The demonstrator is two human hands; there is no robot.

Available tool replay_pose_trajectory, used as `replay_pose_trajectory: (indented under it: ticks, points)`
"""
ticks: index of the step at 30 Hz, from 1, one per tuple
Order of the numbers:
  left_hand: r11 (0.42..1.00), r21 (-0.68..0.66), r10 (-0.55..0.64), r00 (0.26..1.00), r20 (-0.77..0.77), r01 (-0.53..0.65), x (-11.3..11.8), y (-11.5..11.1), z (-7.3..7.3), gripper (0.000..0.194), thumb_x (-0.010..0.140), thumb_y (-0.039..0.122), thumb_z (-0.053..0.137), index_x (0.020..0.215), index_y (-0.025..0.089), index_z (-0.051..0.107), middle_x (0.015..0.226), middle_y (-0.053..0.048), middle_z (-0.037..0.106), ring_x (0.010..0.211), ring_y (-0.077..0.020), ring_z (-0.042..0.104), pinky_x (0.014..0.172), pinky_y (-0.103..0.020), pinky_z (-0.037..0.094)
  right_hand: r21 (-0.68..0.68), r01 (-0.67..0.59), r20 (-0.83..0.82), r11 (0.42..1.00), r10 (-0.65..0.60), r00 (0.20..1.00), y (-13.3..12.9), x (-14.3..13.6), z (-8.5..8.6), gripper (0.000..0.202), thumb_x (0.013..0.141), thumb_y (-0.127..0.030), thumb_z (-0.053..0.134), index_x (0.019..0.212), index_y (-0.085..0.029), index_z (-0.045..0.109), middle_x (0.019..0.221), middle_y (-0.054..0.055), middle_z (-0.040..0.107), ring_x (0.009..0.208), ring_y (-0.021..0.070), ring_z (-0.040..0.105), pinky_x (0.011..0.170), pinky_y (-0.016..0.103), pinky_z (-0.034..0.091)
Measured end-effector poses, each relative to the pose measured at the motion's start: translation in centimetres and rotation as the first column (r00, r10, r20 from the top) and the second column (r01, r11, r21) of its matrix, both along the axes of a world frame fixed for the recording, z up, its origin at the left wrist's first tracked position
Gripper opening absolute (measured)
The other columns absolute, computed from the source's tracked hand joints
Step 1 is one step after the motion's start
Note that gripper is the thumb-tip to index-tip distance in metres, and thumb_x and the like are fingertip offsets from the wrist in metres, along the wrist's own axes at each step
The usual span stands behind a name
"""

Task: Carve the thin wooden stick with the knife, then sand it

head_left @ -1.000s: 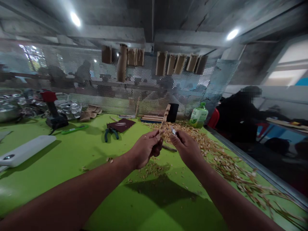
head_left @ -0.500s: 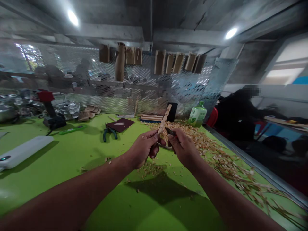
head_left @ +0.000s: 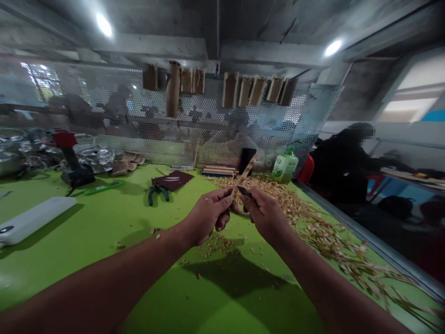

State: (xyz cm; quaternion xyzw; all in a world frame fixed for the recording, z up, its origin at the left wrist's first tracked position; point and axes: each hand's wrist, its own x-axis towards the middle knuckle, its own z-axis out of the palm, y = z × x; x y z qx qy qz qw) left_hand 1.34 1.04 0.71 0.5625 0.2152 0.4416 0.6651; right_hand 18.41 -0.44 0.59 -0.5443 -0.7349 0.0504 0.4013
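Over the green table, my left hand (head_left: 212,211) is closed around the lower end of a pale carved wooden stick (head_left: 246,172), which slants up and to the right. My right hand (head_left: 266,211) grips a knife (head_left: 244,191) whose dark blade points left, against or very near the stick just above my left fingers. Its handle is mostly hidden in my fist. Small wood chips (head_left: 217,246) lie on the table below my hands, and a few sit on my left forearm.
A heap of wood shavings (head_left: 295,204) spreads along the right side. Behind stands a green-labelled bottle (head_left: 285,165). To the left lie pliers (head_left: 159,192), dark sandpaper (head_left: 177,180), a green cutter (head_left: 104,187) and a white bar-shaped device (head_left: 38,220). A person (head_left: 344,162) sits at right.
The wooden stick has tilted further right and its top end is lower. The knife blade has shifted slightly left and down, closer to my left fingers. Both hands stay nearly in place.
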Motion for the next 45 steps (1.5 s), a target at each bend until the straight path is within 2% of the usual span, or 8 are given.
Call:
replay_pose_trajectory:
  ticks: [4,8,14,22,27,35,40,45]
  points:
    - [0.998,0.024,0.057,0.998,0.000,-0.056,0.1,0.1,0.0,0.022,0.084,0.024,0.060,0.104,0.016,0.060,0.076,0.002,0.058,0.040,-0.0014,0.038,0.035,-0.016,0.030,-0.032,-0.045,-0.026,0.998,0.044,0.999,-0.1,0.0,0.0,0.034,0.093,-0.048,0.040,0.071,-0.022,0.046,0.058,-0.003,0.048,0.053,0.0127,0.045,0.051,0.025,0.030]
    - [0.992,0.015,0.125,0.992,0.006,-0.125,0.0,0.2,0.0,0.018,0.083,0.022,0.062,0.099,0.014,0.060,0.070,0.003,0.055,0.042,-0.0031,0.041,0.040,-0.018,0.037,0.007,-0.034,-0.057,0.999,0.034,0.998,-0.2,-0.1,0.0,0.034,0.093,-0.047,0.040,0.070,-0.022,0.044,0.058,-0.003,0.047,0.054,0.0128,0.045,0.052,0.025,0.030]
    - [0.997,0.008,0.078,0.996,0.039,-0.078,0.0,0.3,-0.2,0.026,0.081,0.028,0.066,0.102,0.015,0.058,0.073,0.003,0.055,0.048,-0.0062,0.048,0.043,-0.020,0.042,-0.003,0.015,0.086,1.000,-0.015,0.996,-0.3,-0.3,0.1,0.037,0.094,-0.050,0.035,0.074,-0.022,0.047,0.064,-0.001,0.052,0.060,0.0148,0.048,0.055,0.026,0.029]
    - [0.999,0.009,0.038,0.998,0.058,-0.039,-0.1,0.3,0.1,0.017,0.084,0.026,0.061,0.097,0.016,0.058,0.063,0.007,0.043,0.040,-0.0009,0.025,0.037,-0.015,0.014,0.017,0.088,0.200,0.996,-0.090,0.976,-1.5,-0.8,0.8,0.040,0.096,-0.051,0.031,0.085,-0.022,0.058,0.076,0.002,0.061,0.071,0.0182,0.055,0.060,0.026,0.030]
    - [0.997,0.064,0.044,0.999,0.025,-0.046,-0.2,0.1,0.3,0.015,0.087,0.030,0.057,0.084,0.015,0.056,0.059,0.006,0.041,0.041,-0.0025,0.028,0.037,-0.017,0.017,0.060,0.076,0.220,0.995,-0.088,0.972,-1.1,-0.9,0.7,0.038,0.093,-0.052,0.040,0.080,-0.021,0.057,0.071,0.001,0.057,0.066,0.0161,0.051,0.057,0.025,0.028]
    - [0.982,0.161,0.101,0.995,-0.025,-0.096,0.0,0.6,-0.4,0.020,0.086,0.034,0.058,0.092,0.015,0.058,0.053,0.009,0.033,0.042,-0.0039,0.024,0.039,-0.018,0.016,0.087,-0.044,0.176,0.995,0.029,0.984,-0.8,-0.6,0.3,0.028,0.090,-0.044,0.051,0.079,-0.020,0.060,0.070,0.000,0.055,0.061,0.0127,0.048,0.055,0.025,0.029]
    - [0.974,0.194,0.127,0.991,-0.031,-0.118,0.0,0.5,-0.3,0.022,0.084,0.032,0.059,0.094,0.013,0.063,0.053,0.008,0.032,0.044,-0.0045,0.022,0.043,-0.019,0.018,0.129,0.000,0.241,0.992,-0.031,0.970,-1.1,-0.7,0.4,0.030,0.090,-0.046,0.051,0.078,-0.020,0.060,0.072,0.001,0.057,0.061,0.0127,0.049,0.055,0.025,0.027]
    - [0.949,0.262,0.198,0.978,-0.068,-0.174,-0.1,0.3,0.1,0.025,0.083,0.028,0.057,0.100,0.013,0.067,0.053,0.005,0.039,0.050,-0.0084,0.033,0.049,-0.021,0.029,0.157,0.039,0.279,0.987,-0.082,0.957,-1.3,-0.8,0.4,0.031,0.090,-0.047,0.050,0.077,-0.020,0.058,0.073,0.001,0.059,0.062,0.0134,0.052,0.055,0.025,0.027]
